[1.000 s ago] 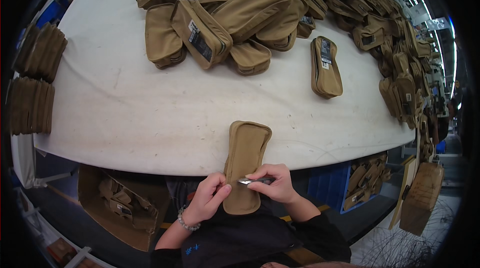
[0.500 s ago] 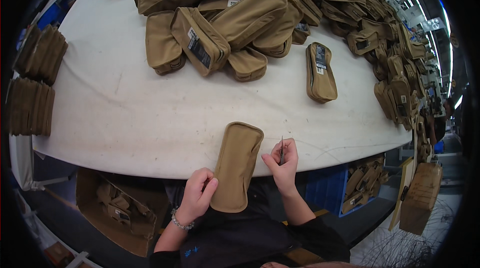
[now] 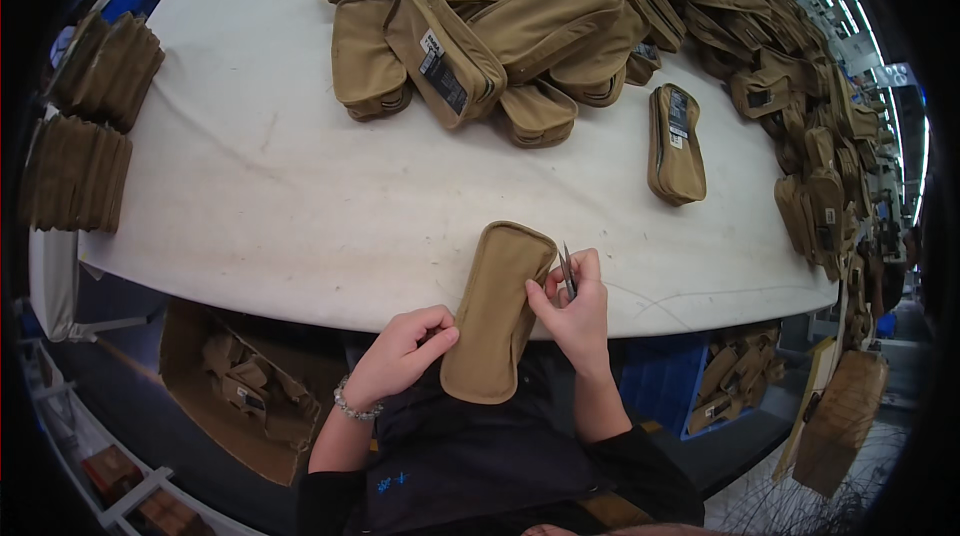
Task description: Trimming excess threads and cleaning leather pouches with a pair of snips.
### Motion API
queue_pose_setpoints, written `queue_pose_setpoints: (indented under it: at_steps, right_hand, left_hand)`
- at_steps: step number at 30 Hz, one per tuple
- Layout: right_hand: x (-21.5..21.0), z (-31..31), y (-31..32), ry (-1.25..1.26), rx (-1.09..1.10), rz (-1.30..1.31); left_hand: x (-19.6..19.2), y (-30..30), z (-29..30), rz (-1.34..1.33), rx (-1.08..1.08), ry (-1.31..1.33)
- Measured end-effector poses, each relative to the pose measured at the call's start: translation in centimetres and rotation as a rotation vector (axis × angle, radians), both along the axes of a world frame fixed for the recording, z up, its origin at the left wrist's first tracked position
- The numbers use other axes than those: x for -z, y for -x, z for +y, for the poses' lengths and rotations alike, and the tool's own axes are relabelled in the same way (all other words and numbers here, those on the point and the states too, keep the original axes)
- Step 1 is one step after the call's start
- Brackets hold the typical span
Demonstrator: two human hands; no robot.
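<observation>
A tan fabric zip pouch (image 3: 494, 321) is tilted slightly at the table's near edge, its plain side facing up and its lower end over my lap. My left hand (image 3: 408, 348) pinches its left edge between thumb and curled fingers. At the pouch's right edge is my right hand (image 3: 580, 311), its thumb tip against the fabric. Those fingers are closed around small pointed metal thread snips (image 3: 569, 274), whose two tips point away from me. The snips' handles are mostly hidden in the palm.
On the white table (image 3: 270, 206) lies a heap of tan pouches (image 3: 440, 66) at the back. A single pouch (image 3: 676, 146) lies at the right. Flat stacks (image 3: 75, 174) stand at the far left. Below the edge are a cardboard box (image 3: 235, 396) and a blue crate (image 3: 660, 386), both holding pouches.
My right hand with the snips has come in against the pouch's right edge; before, there was a gap. The left hand still grips the left edge. The whole view has shifted slightly.
</observation>
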State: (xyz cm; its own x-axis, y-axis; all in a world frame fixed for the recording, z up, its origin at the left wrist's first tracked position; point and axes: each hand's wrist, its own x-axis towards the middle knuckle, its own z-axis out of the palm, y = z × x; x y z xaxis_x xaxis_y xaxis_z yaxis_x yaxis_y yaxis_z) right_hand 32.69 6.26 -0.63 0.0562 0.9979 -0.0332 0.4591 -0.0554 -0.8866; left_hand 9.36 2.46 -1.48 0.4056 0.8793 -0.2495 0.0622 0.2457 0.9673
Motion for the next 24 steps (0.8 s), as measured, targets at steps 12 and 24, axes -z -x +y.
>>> queue_pose_setpoints:
  at_steps: [12, 24]
  right_hand:
    - [-0.4, 1.2, 0.8, -0.054, 0.058, -0.171]
    - [1.3, 0.8, -3.3, 0.433, -0.118, 0.925]
  left_hand:
    - [0.0, -0.3, 0.0, 0.019, -0.015, -0.075]
    - [-0.5, 0.4, -0.1, 0.425, -0.175, -0.372]
